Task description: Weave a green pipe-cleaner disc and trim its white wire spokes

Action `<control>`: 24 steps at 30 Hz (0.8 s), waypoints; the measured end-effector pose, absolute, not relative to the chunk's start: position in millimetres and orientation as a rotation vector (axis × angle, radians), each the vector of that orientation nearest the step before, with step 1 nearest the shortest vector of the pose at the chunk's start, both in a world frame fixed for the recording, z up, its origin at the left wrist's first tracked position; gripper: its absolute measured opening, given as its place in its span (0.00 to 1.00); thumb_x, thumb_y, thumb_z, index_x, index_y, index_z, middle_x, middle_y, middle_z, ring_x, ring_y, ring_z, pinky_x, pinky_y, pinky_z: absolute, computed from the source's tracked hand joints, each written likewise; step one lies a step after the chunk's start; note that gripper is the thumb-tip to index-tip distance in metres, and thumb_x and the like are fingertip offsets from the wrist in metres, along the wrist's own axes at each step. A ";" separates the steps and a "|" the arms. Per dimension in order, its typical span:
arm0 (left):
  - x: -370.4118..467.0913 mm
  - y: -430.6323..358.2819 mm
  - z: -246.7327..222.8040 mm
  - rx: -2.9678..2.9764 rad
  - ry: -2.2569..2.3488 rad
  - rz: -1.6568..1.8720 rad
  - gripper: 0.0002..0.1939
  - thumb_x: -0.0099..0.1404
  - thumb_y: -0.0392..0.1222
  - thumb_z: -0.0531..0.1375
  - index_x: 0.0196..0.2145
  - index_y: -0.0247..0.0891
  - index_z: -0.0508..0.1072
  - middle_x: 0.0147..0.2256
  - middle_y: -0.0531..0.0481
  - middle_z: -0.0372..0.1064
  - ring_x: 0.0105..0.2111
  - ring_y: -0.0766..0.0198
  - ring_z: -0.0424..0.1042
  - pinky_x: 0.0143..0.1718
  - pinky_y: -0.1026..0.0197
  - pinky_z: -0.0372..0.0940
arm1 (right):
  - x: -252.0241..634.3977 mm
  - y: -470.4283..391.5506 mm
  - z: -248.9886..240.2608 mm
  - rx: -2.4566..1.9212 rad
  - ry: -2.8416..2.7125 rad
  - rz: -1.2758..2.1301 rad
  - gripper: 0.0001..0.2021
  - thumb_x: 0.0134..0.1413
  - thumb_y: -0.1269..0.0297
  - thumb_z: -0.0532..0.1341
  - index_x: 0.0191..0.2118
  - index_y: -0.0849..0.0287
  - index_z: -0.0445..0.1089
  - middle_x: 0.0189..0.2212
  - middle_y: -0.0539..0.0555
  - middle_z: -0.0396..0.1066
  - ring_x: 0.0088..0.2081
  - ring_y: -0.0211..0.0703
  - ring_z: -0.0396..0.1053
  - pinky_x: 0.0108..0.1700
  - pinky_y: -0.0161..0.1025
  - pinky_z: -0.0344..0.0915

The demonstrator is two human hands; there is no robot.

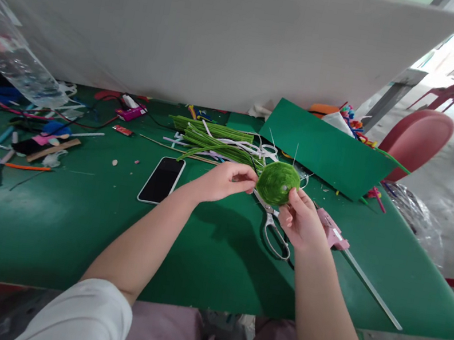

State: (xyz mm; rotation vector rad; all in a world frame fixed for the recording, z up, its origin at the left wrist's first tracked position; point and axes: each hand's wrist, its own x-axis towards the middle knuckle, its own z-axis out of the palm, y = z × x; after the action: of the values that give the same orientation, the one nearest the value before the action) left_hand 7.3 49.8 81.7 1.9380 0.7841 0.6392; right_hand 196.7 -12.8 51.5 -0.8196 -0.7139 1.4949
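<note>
Phone (162, 180) left, glue gun (333, 231) right, scissors (271, 210) apparently under disc (274, 181).

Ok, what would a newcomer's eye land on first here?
Probably the round green disc pinched in the right hand, with the left hand at its edge. Next, the dark-screened phone lying to their left and the pink glue gun to their right, on the green table.
</note>
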 end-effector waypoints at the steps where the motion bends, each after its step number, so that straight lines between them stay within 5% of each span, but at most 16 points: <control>1: 7.5 49.9 81.5 1.933 0.782 0.643 0.11 0.59 0.46 0.54 0.33 0.36 0.69 0.30 0.50 0.69 0.31 0.66 0.69 0.34 0.62 0.62 | 196.1 -12.7 51.3 -0.818 -0.712 1.494 0.12 0.41 0.59 0.66 0.28 0.58 0.64 0.12 0.40 0.56 0.10 0.25 0.54 0.11 0.21 0.53; 16: 10.0 51.2 77.4 1.910 0.799 0.682 0.10 0.60 0.45 0.54 0.32 0.35 0.69 0.26 0.51 0.69 0.29 0.67 0.69 0.35 0.62 0.62 | 194.9 -13.4 52.4 -0.856 -0.721 1.473 0.11 0.43 0.60 0.65 0.30 0.57 0.64 0.12 0.40 0.56 0.11 0.25 0.54 0.10 0.21 0.50; 24: 8.0 52.1 79.6 1.819 0.713 0.694 0.12 0.60 0.41 0.54 0.40 0.37 0.71 0.38 0.48 0.71 0.40 0.64 0.69 0.45 0.57 0.61 | 193.7 -13.7 52.7 -0.870 -0.768 1.518 0.11 0.40 0.61 0.66 0.29 0.58 0.65 0.14 0.41 0.58 0.11 0.25 0.55 0.10 0.22 0.52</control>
State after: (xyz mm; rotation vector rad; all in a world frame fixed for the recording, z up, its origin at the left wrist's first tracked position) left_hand 8.0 52.1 79.6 1.8193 0.7126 0.6939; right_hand 193.7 -13.7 52.7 -0.8702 -0.7680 1.5177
